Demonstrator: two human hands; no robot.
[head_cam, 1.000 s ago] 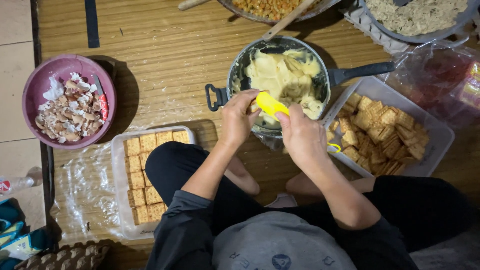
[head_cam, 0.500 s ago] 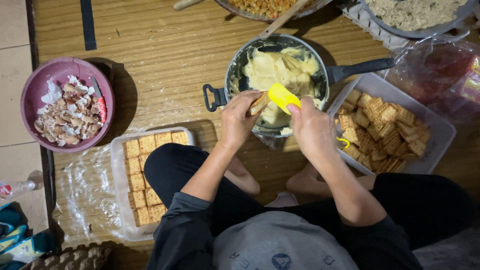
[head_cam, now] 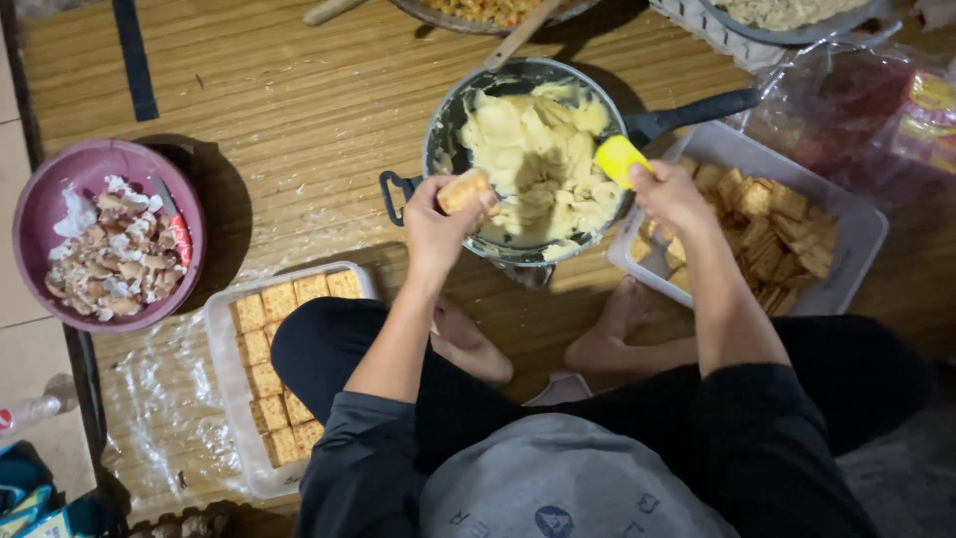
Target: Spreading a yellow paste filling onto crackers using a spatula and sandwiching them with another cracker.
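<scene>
The pan [head_cam: 528,159] sits on the wooden floor [head_cam: 289,110] just in front of the person's crossed legs, its dark handle pointing toward the right tray [head_cam: 846,224] of loose crackers. It is filled with pale yellow cream [head_cam: 533,149], thick and lumpy, soft enough to scoop and likely sticky on skin. On the person's left lies the left tray [head_cam: 224,389], crackers laid flat in neat rows. Further left stands a purple bowl [head_cam: 40,199] of scraps.

The right hand [head_cam: 672,194] is closed around a yellow spatula [head_cam: 619,157], whose blade end dips toward the cream at the pan's right rim; the grip looks firm, fingers wrapped on the handle.

The left hand [head_cam: 438,224] pinches a cracker [head_cam: 465,189] by its edges, thumb and fingers narrow around it, over the pan's left rim. The cracker seems light, stiff and brittle; it would snap under pressure, so holding it by the edges keeps the face free for cream.
</scene>
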